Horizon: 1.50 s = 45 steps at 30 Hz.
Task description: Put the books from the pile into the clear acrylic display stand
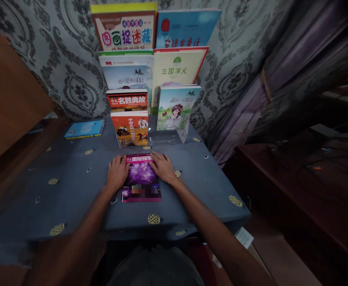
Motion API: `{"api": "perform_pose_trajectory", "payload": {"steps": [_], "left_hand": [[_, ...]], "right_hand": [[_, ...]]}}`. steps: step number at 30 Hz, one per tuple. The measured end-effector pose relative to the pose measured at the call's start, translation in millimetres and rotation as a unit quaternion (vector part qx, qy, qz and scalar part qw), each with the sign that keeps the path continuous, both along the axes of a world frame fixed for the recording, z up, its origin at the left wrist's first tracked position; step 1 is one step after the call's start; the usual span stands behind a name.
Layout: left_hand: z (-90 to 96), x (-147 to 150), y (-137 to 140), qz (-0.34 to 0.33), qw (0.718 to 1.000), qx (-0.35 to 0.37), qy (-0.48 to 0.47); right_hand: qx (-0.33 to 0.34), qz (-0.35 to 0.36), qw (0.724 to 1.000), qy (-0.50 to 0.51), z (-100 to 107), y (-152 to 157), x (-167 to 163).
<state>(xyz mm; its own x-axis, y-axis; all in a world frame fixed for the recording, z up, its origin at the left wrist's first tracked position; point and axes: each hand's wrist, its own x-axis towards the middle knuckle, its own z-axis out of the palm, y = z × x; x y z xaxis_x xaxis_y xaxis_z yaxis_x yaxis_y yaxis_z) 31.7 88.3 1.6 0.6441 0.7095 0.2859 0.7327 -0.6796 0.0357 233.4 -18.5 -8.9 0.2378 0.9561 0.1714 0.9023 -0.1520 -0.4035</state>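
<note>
A purple book (142,174) lies face up on the cloth-covered table, its cover showing a bright burst and white Chinese characters along the top. My left hand (118,172) rests palm down at its left edge, fingers pointing forward and thumb side touching the cover. On the opposite side, my right hand (164,169) lies palm down over the upper right edge, its fingers stretched out on the cover and beside it. Neither hand lifts the book. Just beyond them stands a clear display rack (169,138) with books in tiers, an orange book (132,129) being the nearest on the left.
Higher in the rack are a red-topped book (127,100), a green-toned book (175,109) and several larger ones. A blue book (85,129) lies flat at the table's back left. The grey tablecloth (81,190) has pineapple prints. A purple curtain (245,103) hangs to the right.
</note>
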Motion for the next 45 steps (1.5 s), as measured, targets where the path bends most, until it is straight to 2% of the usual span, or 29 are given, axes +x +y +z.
{"api": "perform_pose_trajectory", "payload": {"steps": [6,12,15,18,22,27,34,38,45], "left_hand": [[-4.5,-14,15,-0.03,0.999,-0.021,-0.011],[-8.0,-44,37,-0.098,0.992,-0.082,0.013],[-7.0,-56,40,-0.143,0.984,-0.104,0.017],[-4.1,-59,39,-0.161,0.98,-0.114,0.018],[0.4,-45,33,-0.164,0.98,-0.108,0.042],[5.9,-8,27,-0.189,0.973,-0.099,0.084],[11.7,38,18,-0.293,0.937,-0.13,0.141],[9.3,47,12,-0.335,0.924,-0.12,0.141],[7.3,40,-8,-0.403,0.896,-0.119,0.147]], "right_hand": [[-0.004,-0.004,1.0,0.018,1,0,1],[-0.005,-0.001,1.0,0.023,3,-1,1],[-0.001,0.001,1.0,0.022,3,-1,1],[0.0,0.001,1.0,0.027,1,1,1],[0.001,-0.002,0.998,0.061,-2,4,5],[0.007,0.006,0.987,0.16,1,4,15],[0.006,0.016,0.966,0.258,7,3,23],[0.005,0.014,0.963,0.271,7,4,24],[0.005,0.019,0.968,0.25,6,4,26]]}}
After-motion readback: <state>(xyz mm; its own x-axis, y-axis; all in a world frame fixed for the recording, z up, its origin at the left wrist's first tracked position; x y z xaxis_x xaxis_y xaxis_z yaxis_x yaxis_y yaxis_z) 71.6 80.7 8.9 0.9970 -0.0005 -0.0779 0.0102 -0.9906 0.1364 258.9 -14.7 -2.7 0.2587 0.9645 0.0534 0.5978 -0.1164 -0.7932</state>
